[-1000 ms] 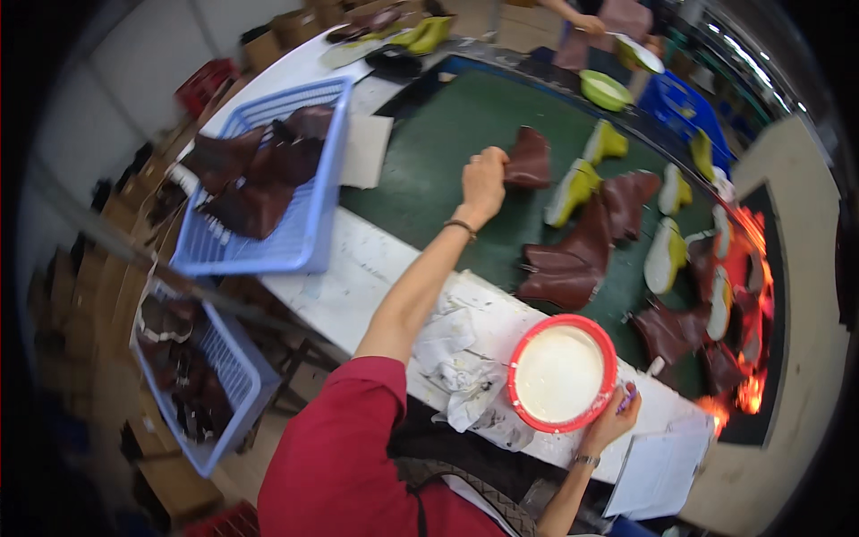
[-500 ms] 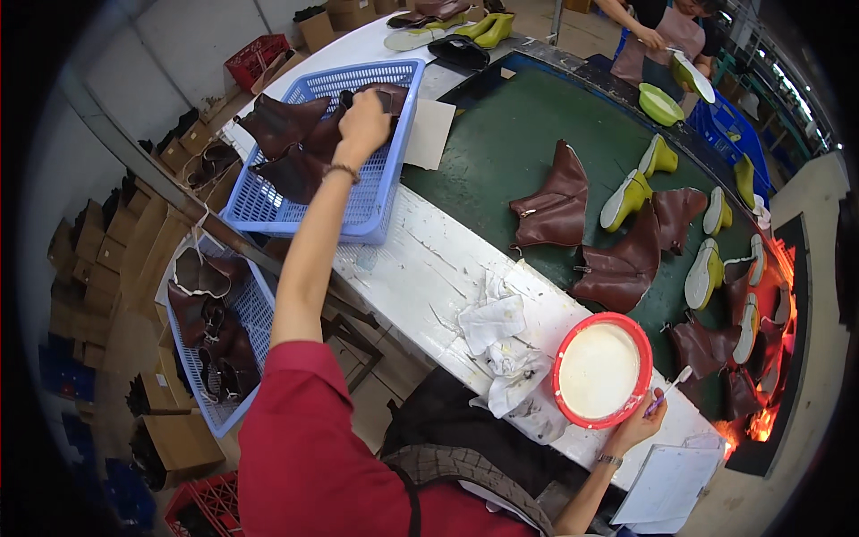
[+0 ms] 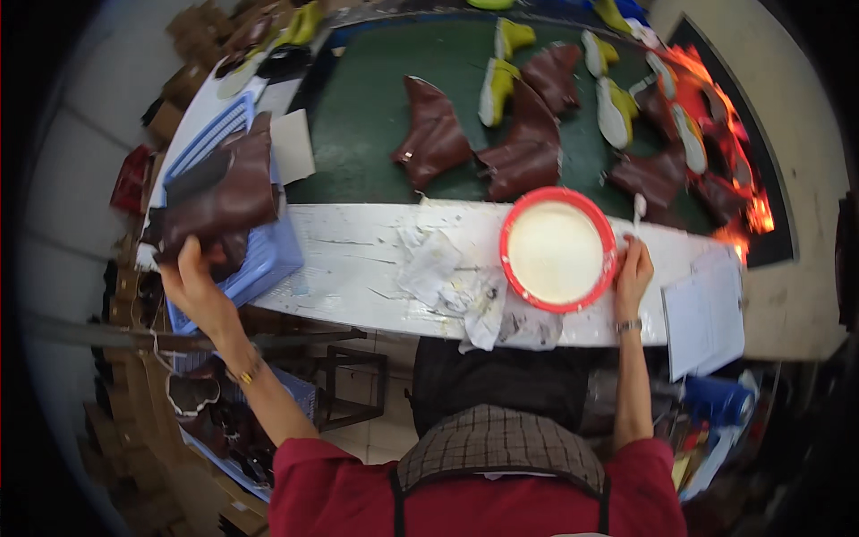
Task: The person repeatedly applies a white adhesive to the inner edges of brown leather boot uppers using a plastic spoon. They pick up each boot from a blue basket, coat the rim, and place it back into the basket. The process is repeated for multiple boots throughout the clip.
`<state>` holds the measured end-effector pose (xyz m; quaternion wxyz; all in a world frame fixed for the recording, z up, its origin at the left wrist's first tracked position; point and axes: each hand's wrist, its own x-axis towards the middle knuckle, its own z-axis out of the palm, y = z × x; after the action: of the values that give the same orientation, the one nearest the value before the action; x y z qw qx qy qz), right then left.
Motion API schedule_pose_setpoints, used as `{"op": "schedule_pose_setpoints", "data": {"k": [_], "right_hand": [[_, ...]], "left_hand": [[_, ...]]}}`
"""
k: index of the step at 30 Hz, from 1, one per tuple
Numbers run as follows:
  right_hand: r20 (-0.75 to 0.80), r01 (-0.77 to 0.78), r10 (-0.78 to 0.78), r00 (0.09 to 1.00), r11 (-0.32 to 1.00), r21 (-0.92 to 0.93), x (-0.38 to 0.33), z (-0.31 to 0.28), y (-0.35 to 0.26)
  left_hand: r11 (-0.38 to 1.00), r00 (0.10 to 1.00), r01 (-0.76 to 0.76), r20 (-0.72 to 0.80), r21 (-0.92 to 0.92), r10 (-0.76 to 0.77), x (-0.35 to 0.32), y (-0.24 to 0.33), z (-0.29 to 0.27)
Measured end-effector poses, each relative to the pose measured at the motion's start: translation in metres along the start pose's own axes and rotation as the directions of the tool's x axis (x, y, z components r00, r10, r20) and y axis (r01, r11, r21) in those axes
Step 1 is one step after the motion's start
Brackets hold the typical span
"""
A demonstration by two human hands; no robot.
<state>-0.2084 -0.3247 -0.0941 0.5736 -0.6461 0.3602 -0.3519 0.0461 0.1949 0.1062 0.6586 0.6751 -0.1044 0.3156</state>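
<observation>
Brown cardboard boxes (image 3: 192,80), stacked, upper left beyond blue basket. More brown cardboard cartons (image 3: 107,430) along floor, lower left. White rectangular paper sheet (image 3: 707,313) at right table end. No screens or signs.

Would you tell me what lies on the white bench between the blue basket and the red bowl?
In the head view, crumpled stained rags lie on the white bench between the blue basket and the red bowl.
</observation>
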Motion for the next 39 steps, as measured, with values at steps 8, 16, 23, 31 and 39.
{"op": "schedule_pose_setpoints", "data": {"k": [8, 16, 23, 31, 39], "right_hand": [[0.414, 0.498, -0.292, 0.862, 0.641, -0.584, -0.031, -0.016, -0.106], [0.531, 0.575, -0.226, 0.817, 0.392, -0.718, -0.056, -0.022, -0.126], [0.472, 0.494, -0.206, 0.857, 0.593, -0.636, -0.076, -0.016, -0.131], [0.383, 0.437, -0.244, 0.891, 0.692, -0.575, -0.064, -0.036, -0.097], [0.508, 0.663, -0.536, 0.674, 0.742, -0.098, -0.043, 0.024, -0.15]], "left_hand": [[0.67, 0.684, 0.722, 0.313, -0.169, -0.659, -0.174, -0.103, -0.005], [0.852, 0.876, 0.153, 0.329, 0.501, -0.351, -0.149, -0.055, -0.003], [0.824, 0.513, 0.123, 0.675, 0.554, -0.531, -0.072, -0.103, 0.096], [0.855, 0.484, 0.279, 0.705, 0.437, -0.518, -0.041, -0.056, 0.11], [0.82, 0.034, 0.327, 0.861, 0.47, -0.508, -0.08, 0.014, 0.131]]}}
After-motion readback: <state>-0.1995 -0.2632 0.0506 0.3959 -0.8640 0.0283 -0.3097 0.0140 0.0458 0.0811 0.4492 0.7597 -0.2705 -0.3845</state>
